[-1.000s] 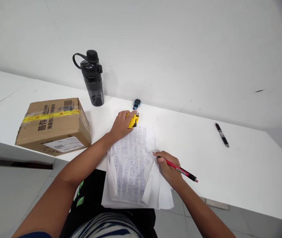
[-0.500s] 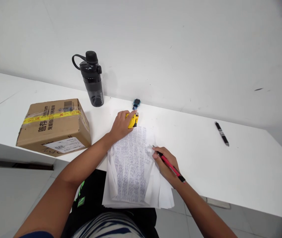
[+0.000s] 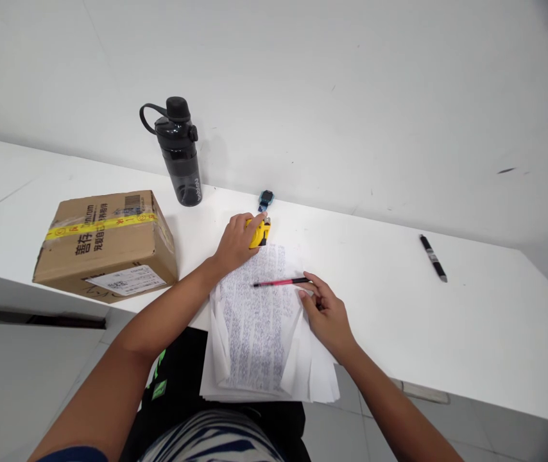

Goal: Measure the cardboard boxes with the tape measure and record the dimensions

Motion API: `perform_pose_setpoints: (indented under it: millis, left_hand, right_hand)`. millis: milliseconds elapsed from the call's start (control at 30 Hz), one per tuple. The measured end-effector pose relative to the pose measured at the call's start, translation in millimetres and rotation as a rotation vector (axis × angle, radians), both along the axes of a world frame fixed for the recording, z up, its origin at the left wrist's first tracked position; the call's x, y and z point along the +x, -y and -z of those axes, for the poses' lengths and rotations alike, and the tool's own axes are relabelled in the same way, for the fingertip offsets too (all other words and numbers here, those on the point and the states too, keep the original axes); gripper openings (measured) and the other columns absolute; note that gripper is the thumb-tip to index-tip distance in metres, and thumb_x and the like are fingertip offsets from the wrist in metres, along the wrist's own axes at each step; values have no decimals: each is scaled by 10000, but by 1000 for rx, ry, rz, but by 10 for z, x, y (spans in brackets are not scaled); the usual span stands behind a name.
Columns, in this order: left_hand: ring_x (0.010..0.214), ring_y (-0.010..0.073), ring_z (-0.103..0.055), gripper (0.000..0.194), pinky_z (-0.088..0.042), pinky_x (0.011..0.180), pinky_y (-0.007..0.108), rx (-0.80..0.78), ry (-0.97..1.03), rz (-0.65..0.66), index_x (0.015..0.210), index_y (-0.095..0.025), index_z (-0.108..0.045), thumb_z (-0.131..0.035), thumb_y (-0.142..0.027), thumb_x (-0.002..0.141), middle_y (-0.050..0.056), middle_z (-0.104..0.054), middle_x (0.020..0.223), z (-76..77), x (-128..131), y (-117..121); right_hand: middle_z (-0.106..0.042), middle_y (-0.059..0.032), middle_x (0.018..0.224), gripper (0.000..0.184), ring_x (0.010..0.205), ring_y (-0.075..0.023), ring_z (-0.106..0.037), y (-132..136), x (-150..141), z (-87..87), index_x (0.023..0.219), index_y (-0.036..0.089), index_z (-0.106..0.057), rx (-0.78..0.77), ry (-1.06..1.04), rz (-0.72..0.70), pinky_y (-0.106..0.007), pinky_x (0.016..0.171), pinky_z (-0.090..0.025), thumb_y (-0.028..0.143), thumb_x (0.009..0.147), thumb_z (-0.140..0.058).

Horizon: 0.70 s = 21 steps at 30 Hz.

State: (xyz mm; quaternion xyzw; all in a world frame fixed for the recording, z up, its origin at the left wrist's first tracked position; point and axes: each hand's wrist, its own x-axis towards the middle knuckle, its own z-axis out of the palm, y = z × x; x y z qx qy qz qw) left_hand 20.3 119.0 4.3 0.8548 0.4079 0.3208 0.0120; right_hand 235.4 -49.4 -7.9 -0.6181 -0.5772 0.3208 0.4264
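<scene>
My left hand (image 3: 237, 242) is wrapped over a yellow tape measure (image 3: 259, 234) at the top edge of a stack of paper (image 3: 255, 333). The top sheet is covered in dense blue handwriting, and its lower corners curl. A red and black pen (image 3: 278, 282) lies almost level across the writing, pointing left. Its black right end sits between the fingers of my right hand (image 3: 329, 314), which is bent at the right side of the sheets. Just beyond the tape measure is a dark watch (image 3: 265, 199) with a blue strap.
On the left stands a taped cardboard box (image 3: 105, 247), with a black water bottle (image 3: 180, 157) behind it. A black pen (image 3: 432, 258) lies to the right on the white table (image 3: 486, 321). The wall (image 3: 332, 96) runs along the back, and the paper hangs over the front edge.
The pen has swung in my right hand from slanting back over the wrist to lying across the page, pointing left. My left hand stays on the tape measure.
</scene>
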Motion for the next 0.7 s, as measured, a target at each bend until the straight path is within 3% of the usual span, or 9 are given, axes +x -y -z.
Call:
perform_pose_setpoints:
  millis: [133, 333, 700]
  left_hand:
    - [1108, 297, -442, 741, -409, 972, 456, 18, -2, 8, 1422, -196, -363, -662, -228, 744, 127, -484, 1206, -10, -4, 4]
    - [1149, 293, -428, 651, -411, 970, 475, 84, -32, 30, 1389, -238, -417, -574, -121, 768, 124, -473, 1221, -42, -10, 12]
    - [1184, 273, -451, 590, -430, 959, 492, 252, 13, 143, 1320, -292, -499, -493, -8, 803, 108, -503, 1208, -12, -4, 9]
  right_hand:
    - [-637, -137, 1285, 489, 502, -102, -461, -2, -21, -15, 1363, 237, -445, 25, -52, 42, -280, 501, -482, 399, 910, -534]
    - [-578, -160, 1357, 539, 720, -140, -610, 22, -42, -21, 1429, 242, -380, 157, -61, 132, -318, 687, -539, 335, 916, -518]
    - [-569, -155, 1368, 564, 729, -147, -643, 14, -47, -43, 1467, 248, -328, 192, 17, 68, -331, 683, -562, 348, 937, -493]
